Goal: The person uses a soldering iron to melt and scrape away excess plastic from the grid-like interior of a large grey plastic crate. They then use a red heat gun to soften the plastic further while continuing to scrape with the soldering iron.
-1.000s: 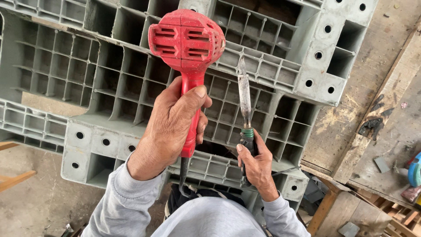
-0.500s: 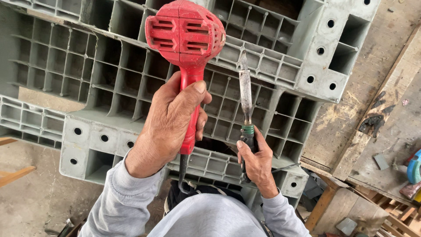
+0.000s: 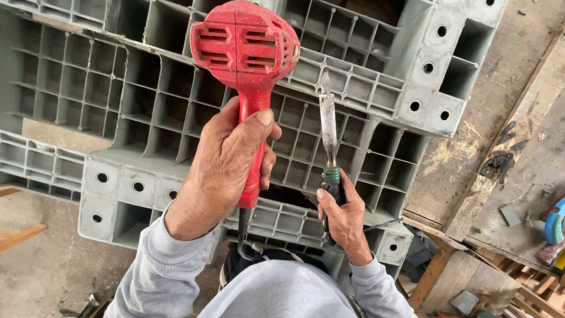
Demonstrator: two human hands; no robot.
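Observation:
My left hand [image 3: 226, 162] grips the handle of a red heat gun [image 3: 244, 50], whose vented rear end faces the camera and whose nozzle points down at a grey plastic pallet [image 3: 147, 106]. My right hand [image 3: 341, 215] holds the dark handle of a soldering iron [image 3: 327, 121]. Its long metal blade points up and away, with the tip resting on a pallet rib just right of the heat gun. The pallet lies upside down, showing its grid of ribs and cells.
A worn wooden workbench [image 3: 518, 135] with dark stains lies to the right, with scraps and a blue tool [image 3: 554, 221] at its edge. Bare concrete floor [image 3: 41, 265] shows at lower left. A black cord [image 3: 242, 235] hangs from the heat gun handle.
The heat gun has shifted slightly up in view and the pallet has slid a little lower left. Both hands keep their grips, and the iron's tip stays on the rib.

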